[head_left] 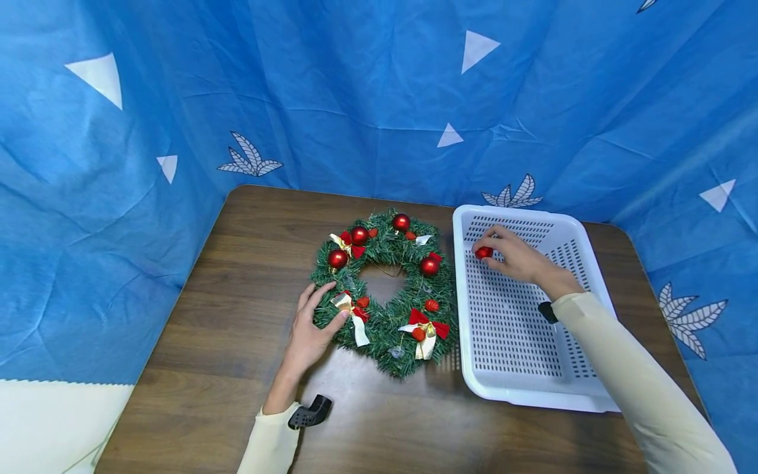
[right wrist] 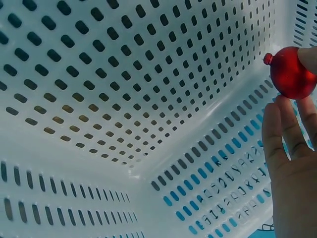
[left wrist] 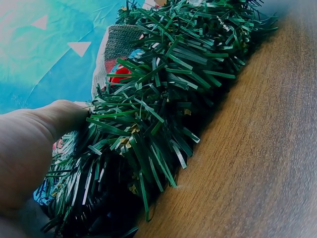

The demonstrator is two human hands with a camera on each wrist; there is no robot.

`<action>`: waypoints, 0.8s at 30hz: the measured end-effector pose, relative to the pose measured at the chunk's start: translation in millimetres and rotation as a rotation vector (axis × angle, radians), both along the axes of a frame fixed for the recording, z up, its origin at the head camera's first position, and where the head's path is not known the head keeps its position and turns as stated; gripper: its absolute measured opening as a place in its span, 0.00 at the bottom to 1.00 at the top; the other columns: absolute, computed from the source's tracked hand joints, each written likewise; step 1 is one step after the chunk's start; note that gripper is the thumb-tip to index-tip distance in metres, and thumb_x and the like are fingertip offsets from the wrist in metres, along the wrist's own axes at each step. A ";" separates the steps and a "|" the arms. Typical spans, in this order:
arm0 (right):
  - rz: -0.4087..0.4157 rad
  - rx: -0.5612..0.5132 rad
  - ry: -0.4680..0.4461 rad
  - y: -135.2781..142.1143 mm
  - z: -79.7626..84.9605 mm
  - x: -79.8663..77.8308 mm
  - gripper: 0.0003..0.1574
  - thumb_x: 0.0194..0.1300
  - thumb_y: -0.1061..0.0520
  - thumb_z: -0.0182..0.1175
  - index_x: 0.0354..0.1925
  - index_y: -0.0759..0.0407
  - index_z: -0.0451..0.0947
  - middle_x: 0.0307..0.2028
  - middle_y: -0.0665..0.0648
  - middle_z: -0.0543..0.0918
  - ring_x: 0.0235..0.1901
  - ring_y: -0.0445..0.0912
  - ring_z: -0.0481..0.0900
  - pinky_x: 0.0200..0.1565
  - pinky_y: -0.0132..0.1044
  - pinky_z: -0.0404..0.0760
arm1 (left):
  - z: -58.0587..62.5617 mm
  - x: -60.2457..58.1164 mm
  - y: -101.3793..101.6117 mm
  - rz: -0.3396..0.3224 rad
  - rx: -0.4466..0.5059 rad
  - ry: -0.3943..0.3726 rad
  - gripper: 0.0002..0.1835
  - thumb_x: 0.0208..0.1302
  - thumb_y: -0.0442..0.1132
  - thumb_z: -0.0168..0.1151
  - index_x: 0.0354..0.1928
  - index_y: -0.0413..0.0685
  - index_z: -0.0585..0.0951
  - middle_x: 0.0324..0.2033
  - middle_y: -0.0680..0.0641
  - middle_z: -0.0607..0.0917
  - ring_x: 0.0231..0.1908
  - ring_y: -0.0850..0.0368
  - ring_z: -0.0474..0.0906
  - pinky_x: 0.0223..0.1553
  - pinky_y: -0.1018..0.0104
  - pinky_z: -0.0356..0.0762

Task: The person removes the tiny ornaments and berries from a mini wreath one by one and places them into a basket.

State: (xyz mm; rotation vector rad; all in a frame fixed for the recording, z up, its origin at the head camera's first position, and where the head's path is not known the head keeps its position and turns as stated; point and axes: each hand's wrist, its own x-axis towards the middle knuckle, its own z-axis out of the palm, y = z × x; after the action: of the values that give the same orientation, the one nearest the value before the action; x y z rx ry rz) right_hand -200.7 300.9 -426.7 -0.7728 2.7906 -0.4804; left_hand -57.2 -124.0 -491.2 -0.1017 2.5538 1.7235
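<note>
A green Christmas wreath [head_left: 385, 329] lies on the table, trimmed with shiny red baubles [head_left: 358, 235] and red, white and gold bows [head_left: 422, 331]. At its left side my left hand [head_left: 312, 326] holds the wreath, thumb near the lower-left bow. The left wrist view shows that thumb [left wrist: 64, 119] against the green needles [left wrist: 148, 114]. Inside the white basket, at its left part, my right hand [head_left: 514, 255] pinches a loose red bauble [right wrist: 292, 73] between thumb and fingers. The bauble's small cap points away from the palm.
The white perforated basket [head_left: 515, 388] stands right of the wreath, almost touching it. Brown tabletop [head_left: 237, 316] shows to the left and in front. A blue patterned curtain [head_left: 379, 99] hangs behind the table and along its sides.
</note>
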 end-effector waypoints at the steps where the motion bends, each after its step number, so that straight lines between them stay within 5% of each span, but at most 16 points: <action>1: -0.001 0.002 0.002 0.2 -0.1 0.2 0.17 0.68 0.62 0.63 0.55 0.55 0.81 0.55 0.64 0.72 0.55 0.59 0.71 0.57 0.59 0.72 | -0.1 -0.1 0.2 0.001 0.000 0.003 0.33 0.64 0.49 0.70 0.70 0.65 0.71 0.78 0.40 0.51 0.75 0.30 0.49 0.66 0.22 0.49; 14: -0.088 0.052 0.012 3.8 9.4 2.7 0.23 0.68 0.61 0.62 0.61 0.55 0.78 0.61 0.65 0.71 0.61 0.63 0.69 0.63 0.65 0.69 | 0.8 0.0 0.1 -0.005 -0.004 -0.011 0.33 0.64 0.50 0.69 0.71 0.65 0.70 0.78 0.41 0.51 0.75 0.30 0.49 0.66 0.22 0.50; 24: -0.080 0.024 0.018 9.3 14.9 5.6 0.21 0.69 0.62 0.60 0.59 0.58 0.78 0.59 0.66 0.73 0.61 0.63 0.70 0.64 0.66 0.67 | 1.7 0.7 0.0 -0.002 -0.007 -0.015 0.32 0.64 0.49 0.69 0.70 0.67 0.71 0.78 0.41 0.51 0.75 0.31 0.49 0.66 0.23 0.50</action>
State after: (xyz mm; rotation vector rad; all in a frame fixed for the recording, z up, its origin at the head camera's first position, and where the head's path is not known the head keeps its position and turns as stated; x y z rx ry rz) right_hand -195.1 310.1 -411.8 -0.6652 2.8472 -0.4556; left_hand -56.5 -124.0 -489.5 -0.1109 2.5484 1.7073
